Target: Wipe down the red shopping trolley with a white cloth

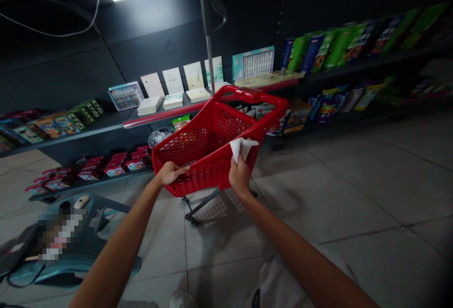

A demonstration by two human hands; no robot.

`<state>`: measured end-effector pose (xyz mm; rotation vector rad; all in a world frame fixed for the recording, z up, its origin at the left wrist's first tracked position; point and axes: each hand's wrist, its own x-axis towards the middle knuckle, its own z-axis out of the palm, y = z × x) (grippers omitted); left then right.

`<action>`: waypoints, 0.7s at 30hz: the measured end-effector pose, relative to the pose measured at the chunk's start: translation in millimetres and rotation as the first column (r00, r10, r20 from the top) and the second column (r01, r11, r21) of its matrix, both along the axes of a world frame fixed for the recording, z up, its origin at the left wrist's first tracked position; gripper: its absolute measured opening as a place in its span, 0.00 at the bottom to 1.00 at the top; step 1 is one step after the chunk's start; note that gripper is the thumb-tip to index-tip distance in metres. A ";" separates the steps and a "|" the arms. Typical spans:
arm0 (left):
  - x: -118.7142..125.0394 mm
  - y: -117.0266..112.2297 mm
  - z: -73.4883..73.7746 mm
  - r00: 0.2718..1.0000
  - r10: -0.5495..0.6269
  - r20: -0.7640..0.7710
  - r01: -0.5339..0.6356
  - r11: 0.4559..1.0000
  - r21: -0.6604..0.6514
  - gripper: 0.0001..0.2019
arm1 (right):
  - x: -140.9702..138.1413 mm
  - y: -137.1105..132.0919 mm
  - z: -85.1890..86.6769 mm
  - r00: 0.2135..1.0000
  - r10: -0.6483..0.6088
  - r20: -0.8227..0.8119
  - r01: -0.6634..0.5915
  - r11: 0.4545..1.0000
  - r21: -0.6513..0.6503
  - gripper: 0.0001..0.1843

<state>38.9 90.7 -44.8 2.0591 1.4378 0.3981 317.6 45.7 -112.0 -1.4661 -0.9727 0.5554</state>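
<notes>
Apparently wiping the side of the red cart (212,157), judging from the white cloth (243,146) pinched in the closed right hand (239,175) and pressed on the outer wall just under the rim. Steadying with the left hand (171,172), laid loosely open on the near corner, touching but not clearly gripping. Standing on the tiled floor (336,194) just before the dark shelves (106,131), tilted a little toward the camera. For a next stroke, probably needing a firmer hold from the left, since resting on wheels (193,220), and a shift of the cloth to another part of the mesh. Hard to tell whether wet or dry, also whether anything lying inside, because of mesh and dim light. Cannot read the packets (53,126) on the shelves. At lower left, partly cut off and blurred: some blue-grey thing (106,213), maybe another cart. Far wheels hidden under the basket.
</notes>
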 end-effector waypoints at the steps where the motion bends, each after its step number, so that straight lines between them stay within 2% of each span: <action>1: 1.1 -1.3 0.2 1.000 -0.002 0.005 0.002 1.000 0.003 0.36 | -2.0 -1.0 5.3 0.999 0.009 0.043 -0.009 1.000 0.008 0.32; 4: 1.7 -2.5 0.6 1.000 -0.013 0.001 0.013 1.000 0.023 0.36 | -12.6 -8.2 9.4 0.988 0.053 0.148 -0.056 0.998 0.019 0.34; 7: -1.5 0.1 -0.5 0.999 -0.034 -0.021 0.035 0.998 0.048 0.36 | -23.6 -22.0 0.7 0.924 0.137 0.356 -0.188 0.976 0.112 0.35; 9: -4.8 2.8 -2.2 0.999 -0.042 -0.032 0.044 0.997 0.064 0.36 | -27.4 -31.6 -5.3 0.822 0.216 0.528 -0.325 0.938 0.122 0.38; 11: -8.0 5.0 -4.3 0.998 -0.043 -0.042 0.046 0.996 0.081 0.36 | -25.6 -38.2 -7.1 0.676 0.274 0.684 -0.443 0.893 0.080 0.40; 13: -10.6 6.3 -6.1 0.998 -0.040 -0.052 0.044 0.995 0.091 0.36 | -16.0 -39.8 -3.6 0.529 0.292 0.797 -0.509 0.860 0.023 0.39; 15: -12.5 6.5 -7.3 0.997 -0.036 -0.065 0.042 0.994 0.097 0.36 | 1.3 -37.0 3.9 0.427 0.272 0.862 -0.512 0.859 -0.017 0.36; 17: -13.6 5.9 -7.4 0.996 -0.032 -0.082 0.041 0.993 0.109 0.36 | 23.2 -32.2 12.4 0.368 0.238 0.899 -0.473 0.880 -0.039 0.34; 21: -15.0 4.1 -5.5 0.996 -0.010 -0.085 0.023 0.989 0.149 0.37 | 61.0 -26.5 21.6 0.344 0.162 0.925 -0.345 0.938 -0.035 0.35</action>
